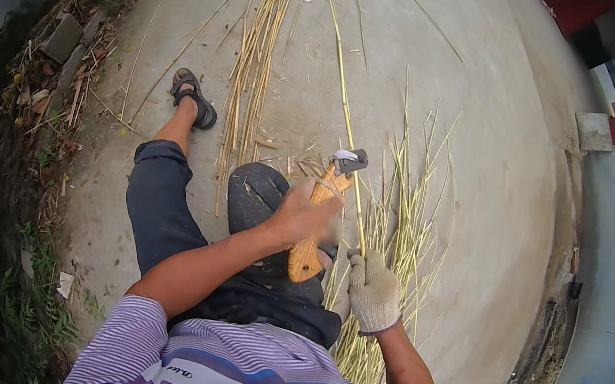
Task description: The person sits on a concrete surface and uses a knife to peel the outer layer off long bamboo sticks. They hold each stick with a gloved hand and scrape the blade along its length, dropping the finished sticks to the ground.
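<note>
My bare left hand (307, 216) grips a knife (322, 219) with a wooden handle, its metal head pointing away from me. My right hand (373, 288), in a white knit glove, pinches a long yellow cane stalk (341, 75) that runs from my lap far out across the concrete. The tool lies against this stalk just above the gloved hand. I sit on the ground with my left leg in dark trousers (158, 208) stretched forward.
A bundle of yellow stalks (252, 61) lies ahead beside my sandalled foot (193, 98). Thin split strips (406, 209) are piled at my right. Bricks and rubble (65, 37) edge the concrete on the left. A concrete block (594, 130) sits far right.
</note>
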A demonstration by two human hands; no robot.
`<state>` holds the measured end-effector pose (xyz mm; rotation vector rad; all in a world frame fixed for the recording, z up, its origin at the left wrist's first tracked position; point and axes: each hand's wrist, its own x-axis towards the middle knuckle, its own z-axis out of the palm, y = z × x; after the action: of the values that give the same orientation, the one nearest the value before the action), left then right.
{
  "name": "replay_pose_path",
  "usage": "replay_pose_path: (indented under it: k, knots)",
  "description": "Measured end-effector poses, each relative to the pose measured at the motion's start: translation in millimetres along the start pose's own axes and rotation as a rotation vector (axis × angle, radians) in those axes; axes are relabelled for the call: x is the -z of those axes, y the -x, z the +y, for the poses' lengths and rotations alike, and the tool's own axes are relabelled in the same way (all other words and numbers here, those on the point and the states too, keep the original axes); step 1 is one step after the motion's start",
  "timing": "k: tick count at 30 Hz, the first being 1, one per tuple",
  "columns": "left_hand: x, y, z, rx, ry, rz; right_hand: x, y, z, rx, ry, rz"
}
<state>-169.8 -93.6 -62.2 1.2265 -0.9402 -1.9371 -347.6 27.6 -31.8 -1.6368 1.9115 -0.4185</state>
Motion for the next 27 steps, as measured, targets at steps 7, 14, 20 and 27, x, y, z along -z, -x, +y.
replay_pose_path:
  k: [7, 14, 20, 27]
  knots:
    - [147, -111, 81, -0.130, 0.097, 0.357, -8, 122, 48, 0.140, 0.057, -0.171]
    - [110, -90, 64, -0.088, 0.056, 0.265, 2, 94, 17, -0.228, -0.269, -0.372]
    - [74, -71, 25, -0.032, 0.147, 0.221, 9, 8, -36, -0.122, -0.254, -0.253]
    - [360, -106, 110, -0.264, 0.396, 0.666, 14, 104, 24, -0.190, -0.072, -0.279]
